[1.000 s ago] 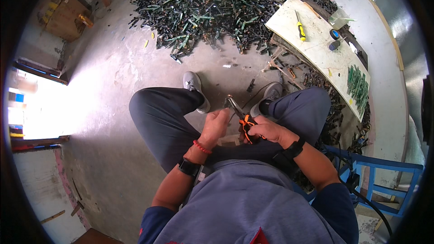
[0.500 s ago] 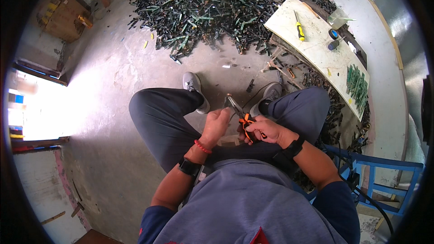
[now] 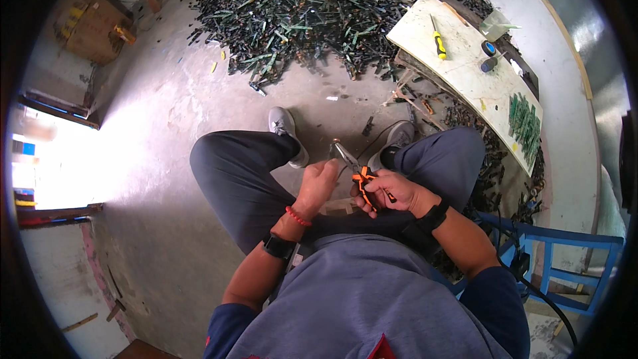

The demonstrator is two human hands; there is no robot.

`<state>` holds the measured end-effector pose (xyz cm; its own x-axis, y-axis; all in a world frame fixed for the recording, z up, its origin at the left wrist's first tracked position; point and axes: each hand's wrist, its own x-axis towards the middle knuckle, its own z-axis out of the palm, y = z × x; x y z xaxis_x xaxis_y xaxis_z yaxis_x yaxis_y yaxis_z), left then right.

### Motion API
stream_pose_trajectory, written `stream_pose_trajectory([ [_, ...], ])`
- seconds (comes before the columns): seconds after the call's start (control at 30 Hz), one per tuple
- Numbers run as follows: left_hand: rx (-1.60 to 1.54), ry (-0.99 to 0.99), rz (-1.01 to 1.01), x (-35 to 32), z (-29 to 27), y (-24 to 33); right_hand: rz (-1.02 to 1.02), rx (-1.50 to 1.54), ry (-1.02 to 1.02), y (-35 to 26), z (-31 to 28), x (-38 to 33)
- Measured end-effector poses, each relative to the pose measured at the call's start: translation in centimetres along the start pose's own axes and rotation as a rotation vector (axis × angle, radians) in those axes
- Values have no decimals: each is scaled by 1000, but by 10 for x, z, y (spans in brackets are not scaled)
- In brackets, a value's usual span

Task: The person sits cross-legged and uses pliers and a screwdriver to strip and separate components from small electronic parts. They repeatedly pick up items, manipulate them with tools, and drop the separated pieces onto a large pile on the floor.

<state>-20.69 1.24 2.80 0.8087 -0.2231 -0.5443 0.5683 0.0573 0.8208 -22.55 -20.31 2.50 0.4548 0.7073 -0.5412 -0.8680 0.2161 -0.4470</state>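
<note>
My right hand (image 3: 395, 191) is wrapped round a pair of long-nose pliers (image 3: 363, 178) with orange and black handles. The metal jaws point away from me and to the left, their tips just beyond my left hand. My left hand (image 3: 318, 182) is closed, thumb against the bent fingers. A small piece shows dimly between it and the plier tips; its kind is too small to make out. Both hands are held above my lap, between my bent knees.
A large heap of dark and green strip-like parts (image 3: 299, 20) covers the far floor. On the right, a pale board (image 3: 458, 60) carries a yellow screwdriver (image 3: 438, 43), a blue-centred tape roll (image 3: 489, 48) and stacked green strips (image 3: 524, 127). A blue frame (image 3: 565, 239) stands at my right.
The plier handles look slightly wider apart, and my right fingers have shifted on them. My left hand stays almost in place.
</note>
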Motion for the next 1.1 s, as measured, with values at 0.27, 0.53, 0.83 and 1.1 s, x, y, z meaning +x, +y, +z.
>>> stream_pose_trajectory([
  [0.27,66,7,80,6,-4,-11,7,84,-14,-3,6,-3],
  [0.53,28,-12,57,4,-5,-9,-5,45,4,-6,11,-6],
  [0.83,7,-8,14,0,-5,-6,-52,-164,212,-1,16,-4],
  [1.1,32,26,-3,3,-3,-10,-250,-958,517,8,7,7],
])
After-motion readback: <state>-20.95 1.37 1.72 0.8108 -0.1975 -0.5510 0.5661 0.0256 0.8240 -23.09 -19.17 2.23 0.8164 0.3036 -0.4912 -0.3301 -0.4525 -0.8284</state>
